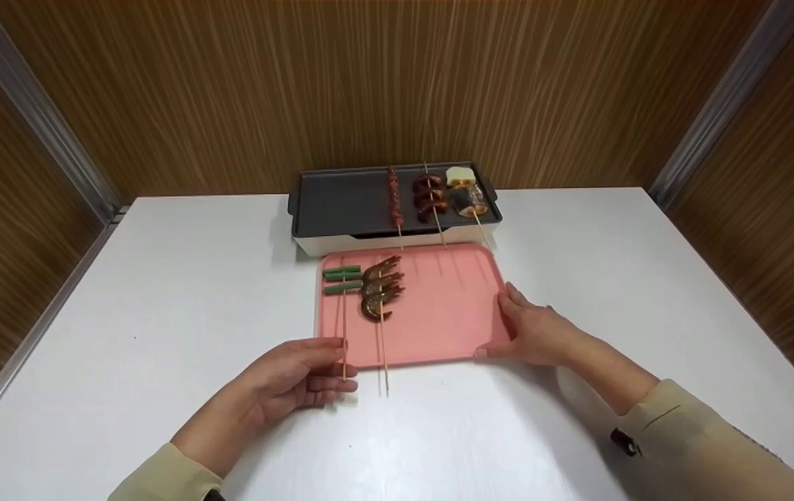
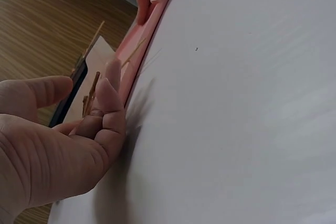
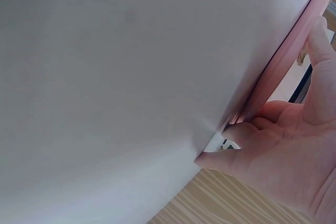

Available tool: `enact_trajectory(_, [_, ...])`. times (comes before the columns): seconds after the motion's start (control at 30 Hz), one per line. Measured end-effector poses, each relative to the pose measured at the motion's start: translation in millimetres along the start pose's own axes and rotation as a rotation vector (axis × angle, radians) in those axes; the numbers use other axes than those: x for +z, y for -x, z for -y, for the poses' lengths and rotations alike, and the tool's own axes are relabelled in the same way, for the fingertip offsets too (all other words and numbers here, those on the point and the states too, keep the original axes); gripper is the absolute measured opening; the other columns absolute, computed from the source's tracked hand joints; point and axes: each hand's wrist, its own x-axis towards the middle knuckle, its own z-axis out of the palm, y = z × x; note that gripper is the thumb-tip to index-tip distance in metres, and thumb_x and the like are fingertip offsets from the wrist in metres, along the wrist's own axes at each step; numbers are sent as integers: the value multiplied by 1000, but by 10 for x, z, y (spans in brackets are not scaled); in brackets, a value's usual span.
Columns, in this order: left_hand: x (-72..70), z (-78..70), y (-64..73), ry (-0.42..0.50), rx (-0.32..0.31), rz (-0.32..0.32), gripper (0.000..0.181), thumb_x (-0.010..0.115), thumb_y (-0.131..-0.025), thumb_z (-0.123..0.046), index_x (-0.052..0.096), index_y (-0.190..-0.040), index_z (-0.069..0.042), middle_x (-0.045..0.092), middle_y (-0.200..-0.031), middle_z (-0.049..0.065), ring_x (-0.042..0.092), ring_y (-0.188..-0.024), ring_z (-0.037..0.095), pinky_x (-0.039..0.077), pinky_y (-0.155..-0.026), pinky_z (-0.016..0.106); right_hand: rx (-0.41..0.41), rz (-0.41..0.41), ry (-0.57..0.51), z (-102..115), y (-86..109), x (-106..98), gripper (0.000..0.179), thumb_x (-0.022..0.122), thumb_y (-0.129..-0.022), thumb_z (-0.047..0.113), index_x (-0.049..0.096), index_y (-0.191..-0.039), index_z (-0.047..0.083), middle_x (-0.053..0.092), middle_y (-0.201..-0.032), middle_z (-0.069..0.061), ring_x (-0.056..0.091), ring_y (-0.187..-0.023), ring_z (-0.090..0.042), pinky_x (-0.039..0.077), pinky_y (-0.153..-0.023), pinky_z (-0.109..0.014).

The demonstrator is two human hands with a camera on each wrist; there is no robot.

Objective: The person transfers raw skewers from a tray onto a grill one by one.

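A pink tray (image 1: 449, 306) lies on the white table, bearing a skewer of green bean-like sticks (image 1: 342, 273) and a skewer of brown shrimp (image 1: 381, 287). Both wooden sticks stick out over the tray's front edge. My left hand (image 1: 299, 372) is at the lower end of the green skewer's stick, palm up. In the left wrist view its thumb and fingers stand apart, and I cannot tell whether they touch the stick. Around the tray's front right corner, my right hand (image 1: 539, 330) grips the rim, thumb along the front edge and fingers at the right side.
Behind the tray stands a dark griddle (image 1: 344, 202) on a white base. On its right half lie a thin red skewer (image 1: 394, 198), a dark red skewer with curled pieces (image 1: 429, 196) and a skewer with a white piece and a browned one (image 1: 467, 198). Wood-patterned panels (image 1: 369, 83) enclose the table.
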Motion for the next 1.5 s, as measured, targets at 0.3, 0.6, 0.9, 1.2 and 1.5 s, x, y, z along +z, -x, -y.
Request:
enact_trajectory(0.3, [4,-10,-16,10,12,7,54,64,-105,-4,47,-156,2,76,-109,13,78,-89,17,58,-71,24,-5,10,1,3,-5,0,127,72,-86,76,18,-165,-8,9,-173,-28,34,-148,-58,24,-121,-72])
enact_trajectory(0.6, [8,-25,0,19,20,-2,55,65,-104,-2,47,-156,2,76,-106,14,79,-88,20,60,-72,24,7,20,-6,3,0,-6,128,71,-86,78,17,-166,-6,7,-174,-27,31,-149,-57,25,-121,-71])
enact_trajectory(0.9, [8,-54,123,-28,42,12,62,68,-103,-4,42,-160,0,76,-102,11,79,-88,19,60,-71,23,-13,15,1,18,-2,-17,124,72,-89,73,17,-165,-9,10,-173,-29,37,-146,-58,23,-119,-75])
enact_trajectory(1.2, [25,-183,295,-88,101,36,66,67,-102,-3,39,-162,1,76,-102,12,78,-85,17,58,-70,21,-1,11,0,9,-1,-31,126,72,-87,75,18,-165,-8,9,-173,-30,34,-147,-60,23,-119,-76])
enact_trajectory(1.5, [-27,-463,347,-134,131,-15,63,65,-103,-2,43,-162,-3,77,-104,12,77,-85,14,59,-72,21,-2,19,-12,-14,-17,3,127,72,-87,76,17,-165,-7,9,-173,-29,33,-149,-55,20,-120,-75])
